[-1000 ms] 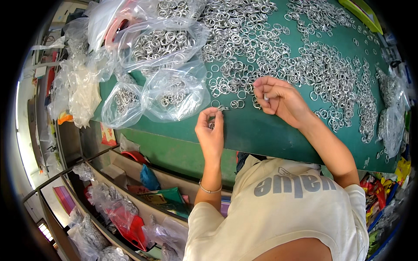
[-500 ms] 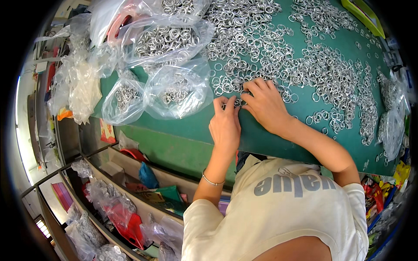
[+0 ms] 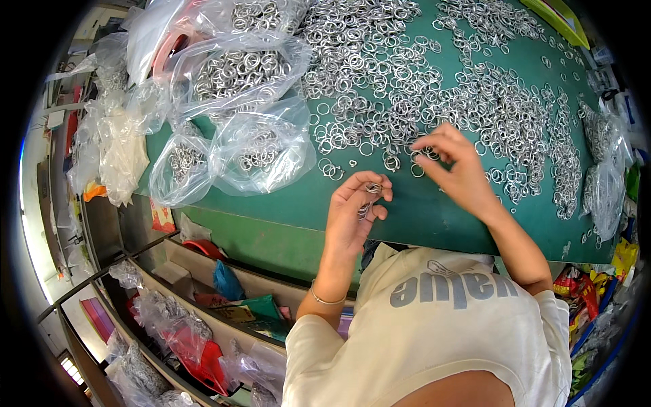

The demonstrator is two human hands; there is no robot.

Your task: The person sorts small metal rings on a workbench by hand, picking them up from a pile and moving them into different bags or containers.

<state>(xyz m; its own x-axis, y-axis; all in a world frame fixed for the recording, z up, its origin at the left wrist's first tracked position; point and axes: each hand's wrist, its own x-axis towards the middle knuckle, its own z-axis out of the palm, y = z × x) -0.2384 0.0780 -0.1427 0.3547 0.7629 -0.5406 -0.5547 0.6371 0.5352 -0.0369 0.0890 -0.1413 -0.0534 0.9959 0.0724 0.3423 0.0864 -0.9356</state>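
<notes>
My left hand (image 3: 352, 210) is lifted just above the table's near part, its fingers curled around several silver metal rings (image 3: 365, 210). One of these rings shows near the fingertips, others against the palm. To its right, my right hand (image 3: 453, 166) is at the near edge of a heap of loose metal rings (image 3: 400, 88). Its thumb and fingers are bent toward each other over some rings; whatever is between the tips is too small to make out. Single rings and a small cluster (image 3: 330, 169) lie on the green tabletop (image 3: 271, 203) beyond my left hand.
Clear plastic bags of rings (image 3: 261, 152) stand at the left of the table, a larger one (image 3: 241, 74) behind. Another bag (image 3: 607, 203) is at the right edge, a yellow-green tray (image 3: 559, 20) at the far right. Below left is an open drawer (image 3: 271, 322) with packages.
My hands have moved apart. The left has drawn back toward me and turned, showing rings in its fingers; the right has shifted right along the heap's edge. The view has shifted slightly.
</notes>
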